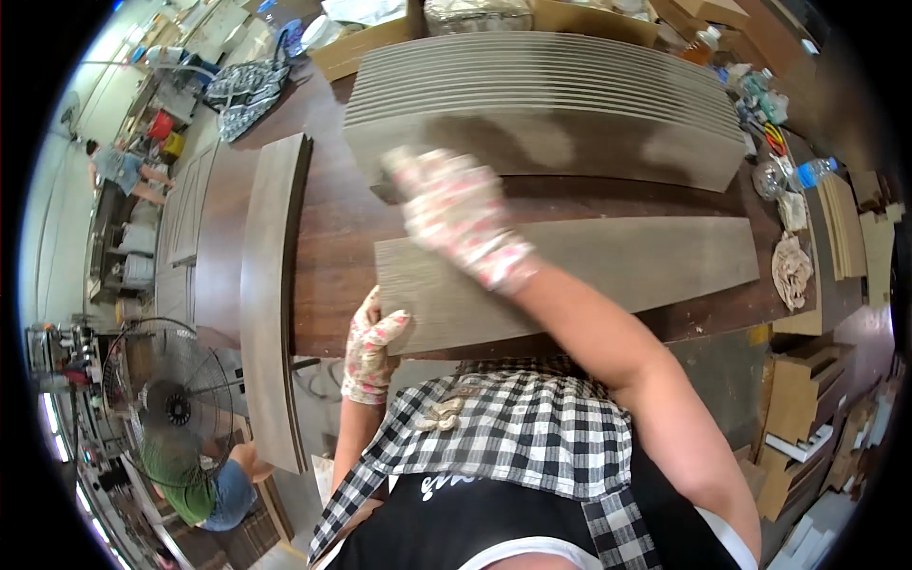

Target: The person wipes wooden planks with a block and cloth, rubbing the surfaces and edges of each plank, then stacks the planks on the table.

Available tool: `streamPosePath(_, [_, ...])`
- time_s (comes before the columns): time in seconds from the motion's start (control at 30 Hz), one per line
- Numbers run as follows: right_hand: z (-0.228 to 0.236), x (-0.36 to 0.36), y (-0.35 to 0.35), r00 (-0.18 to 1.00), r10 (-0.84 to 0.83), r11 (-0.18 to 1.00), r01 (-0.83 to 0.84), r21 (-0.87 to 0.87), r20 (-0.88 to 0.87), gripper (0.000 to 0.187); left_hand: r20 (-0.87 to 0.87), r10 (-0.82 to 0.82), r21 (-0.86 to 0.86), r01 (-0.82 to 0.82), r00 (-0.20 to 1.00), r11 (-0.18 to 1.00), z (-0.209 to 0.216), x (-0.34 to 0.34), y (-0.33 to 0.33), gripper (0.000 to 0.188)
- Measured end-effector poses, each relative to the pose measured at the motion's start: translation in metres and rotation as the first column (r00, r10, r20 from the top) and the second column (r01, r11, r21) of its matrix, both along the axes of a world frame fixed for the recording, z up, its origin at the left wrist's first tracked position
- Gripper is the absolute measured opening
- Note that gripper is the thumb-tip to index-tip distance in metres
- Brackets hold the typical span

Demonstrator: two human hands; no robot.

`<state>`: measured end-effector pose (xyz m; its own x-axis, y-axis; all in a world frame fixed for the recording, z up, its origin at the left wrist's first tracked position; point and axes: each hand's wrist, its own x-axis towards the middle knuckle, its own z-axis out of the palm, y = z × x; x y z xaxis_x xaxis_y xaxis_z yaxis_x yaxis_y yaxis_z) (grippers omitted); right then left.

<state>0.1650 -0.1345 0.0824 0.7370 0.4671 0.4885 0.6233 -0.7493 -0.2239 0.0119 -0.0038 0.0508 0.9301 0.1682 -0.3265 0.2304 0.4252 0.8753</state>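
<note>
A flat grey-brown wooden board (589, 271) lies along the near side of the dark table in front of me. My left hand (373, 344), in a pink-patterned white glove, grips its near left corner, thumb on top. Over the table beyond the board's left end is my right hand (458, 211), in a matching glove and blurred by motion. Its fingers are bent around something small and dark at their tips, too smeared to name. Beyond it, a stack of similar boards (541, 142) lies fanned, with long edges showing in steps.
Several long boards (271, 304) are piled at the table's left, jutting past its near edge. Cardboard boxes (366, 47) line the far side. Bottles (815, 172) and a crumpled cloth (790, 273) lie at right. A fan (176, 404) and a person (199, 480) are at lower left.
</note>
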Motion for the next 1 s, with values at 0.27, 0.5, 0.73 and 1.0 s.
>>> streamPosePath(0.27, [-0.012,-0.040,-0.094,0.996,0.062,0.901,-0.081,0.425,0.058,0.047,-0.067,-0.020,0.190,0.032,0.998,0.981,-0.002,0.004,0.001,0.052])
streamPosePath(0.5, [-0.088,-0.045,-0.200,0.914,-0.366,0.843,0.405,0.354,-0.174,0.068,-0.102,-0.016,0.300,0.046,0.995,0.953,-0.002,-0.011,0.044,0.051])
streamPosePath(0.73, [-0.134,-0.018,-0.407,0.473,-0.848,0.455,0.881,-0.130,0.240,0.048,-0.216,-0.071,0.339,0.143,0.974,0.930,-0.051,-0.049,0.162,0.038])
streamPosePath(1.0, [-0.162,0.005,-0.422,0.624,-0.457,0.329,0.780,0.531,-0.634,0.052,-0.408,0.093,0.209,-0.006,0.908,0.978,-0.071,-0.027,0.176,0.029])
